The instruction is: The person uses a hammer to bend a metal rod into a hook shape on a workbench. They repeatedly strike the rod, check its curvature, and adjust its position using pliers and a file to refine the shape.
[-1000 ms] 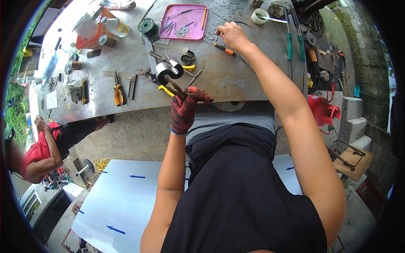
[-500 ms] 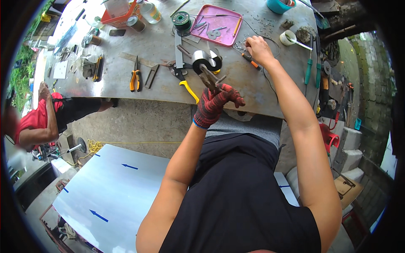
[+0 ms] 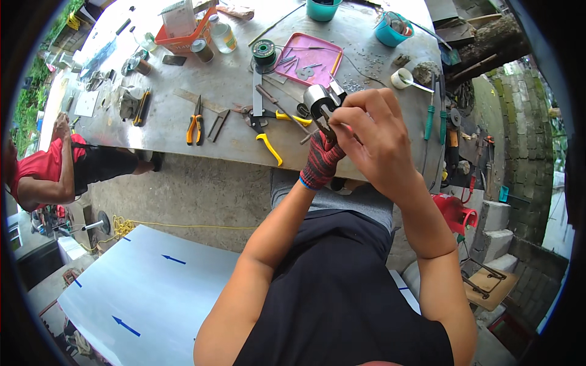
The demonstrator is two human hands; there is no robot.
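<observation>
Two hands meet above the worktop's (image 3: 183,131) near edge: gloved left hand (image 3: 320,160) grips pliers (image 3: 323,125) on a shiny metal cylinder (image 3: 317,97), bare right hand (image 3: 373,137) pinches beside it. Best keep the cylinder steady, squeeze gently. Orange pliers (image 3: 195,125) left, pink tray (image 3: 308,58) behind, green screwdrivers (image 3: 430,116) right; concrete floor below.

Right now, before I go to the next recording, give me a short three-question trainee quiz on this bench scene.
1. True or false: the left hand wears a knitted glove.
2. Which hand is bare? A) left B) right
3. What colour is the tray on the table?

Key: 1 true. 2 B: the right hand is bare, held close by the metal cylinder and the pliers. 3 pink.
</observation>
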